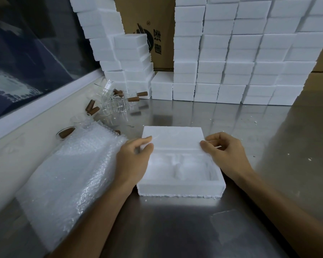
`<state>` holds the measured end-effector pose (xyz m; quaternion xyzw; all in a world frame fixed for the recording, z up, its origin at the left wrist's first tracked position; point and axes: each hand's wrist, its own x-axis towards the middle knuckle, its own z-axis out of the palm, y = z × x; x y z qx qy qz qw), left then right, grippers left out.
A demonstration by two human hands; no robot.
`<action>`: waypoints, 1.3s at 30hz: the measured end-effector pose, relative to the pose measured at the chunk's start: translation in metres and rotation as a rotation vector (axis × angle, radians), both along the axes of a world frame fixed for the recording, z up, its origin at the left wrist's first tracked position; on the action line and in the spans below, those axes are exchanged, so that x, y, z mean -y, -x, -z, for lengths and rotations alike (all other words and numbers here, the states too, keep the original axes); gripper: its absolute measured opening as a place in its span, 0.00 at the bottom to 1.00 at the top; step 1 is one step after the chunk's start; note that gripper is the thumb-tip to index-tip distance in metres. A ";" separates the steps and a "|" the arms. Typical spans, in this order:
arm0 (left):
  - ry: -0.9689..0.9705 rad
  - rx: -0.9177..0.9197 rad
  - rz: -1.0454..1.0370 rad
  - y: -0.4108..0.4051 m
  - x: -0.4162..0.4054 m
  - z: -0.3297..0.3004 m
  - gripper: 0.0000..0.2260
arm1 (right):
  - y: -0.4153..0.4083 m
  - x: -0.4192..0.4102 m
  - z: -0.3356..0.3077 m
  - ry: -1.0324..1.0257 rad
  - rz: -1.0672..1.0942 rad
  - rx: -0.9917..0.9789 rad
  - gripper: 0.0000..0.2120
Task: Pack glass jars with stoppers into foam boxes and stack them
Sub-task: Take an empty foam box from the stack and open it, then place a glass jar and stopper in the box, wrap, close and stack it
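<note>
We held the light, crumbly foam lid (pixel 172 138) at its two side edges, left hand (pixel 133 161) and right hand (pixel 225 153) pinching gently above the open foam box (pixel 181 189).

Packing workshop: stacked foam boxes (pixel 231 71), steel bench (pixel 175 229), bubble wrap (pixel 67 174), shipping carton (pixel 162 25).

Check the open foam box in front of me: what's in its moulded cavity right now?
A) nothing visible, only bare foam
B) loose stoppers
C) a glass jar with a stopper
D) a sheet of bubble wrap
A: the foam box shows only its white moulded cavity, while both hands, left hand and right hand, grip the lid at its far end; the glass jars lie by the wall.
</note>
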<state>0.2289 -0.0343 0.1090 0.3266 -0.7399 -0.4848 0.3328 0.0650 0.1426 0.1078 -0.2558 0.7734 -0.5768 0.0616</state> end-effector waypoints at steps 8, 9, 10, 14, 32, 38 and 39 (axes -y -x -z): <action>-0.023 0.014 0.050 0.003 0.005 0.003 0.12 | 0.009 0.019 -0.023 -0.348 -0.125 -0.279 0.10; -0.021 0.018 0.059 0.003 0.006 0.003 0.12 | 0.009 0.028 -0.028 -0.415 -0.133 -0.351 0.11; -0.019 0.019 0.061 0.004 0.006 0.003 0.12 | 0.008 0.039 -0.031 -0.477 -0.131 -0.421 0.13; 0.007 0.028 0.034 0.005 0.007 0.005 0.11 | 0.004 0.096 -0.035 -0.640 -0.092 -0.624 0.15; 0.006 0.086 0.044 0.003 -0.005 -0.001 0.14 | 0.052 0.328 -0.036 -0.615 -0.333 -0.677 0.27; -0.002 0.053 0.044 0.002 -0.006 -0.001 0.12 | 0.050 0.334 -0.032 -0.650 -0.268 -0.744 0.14; -0.007 0.047 0.045 0.003 -0.007 -0.001 0.11 | 0.049 0.333 -0.030 -0.671 -0.271 -0.755 0.13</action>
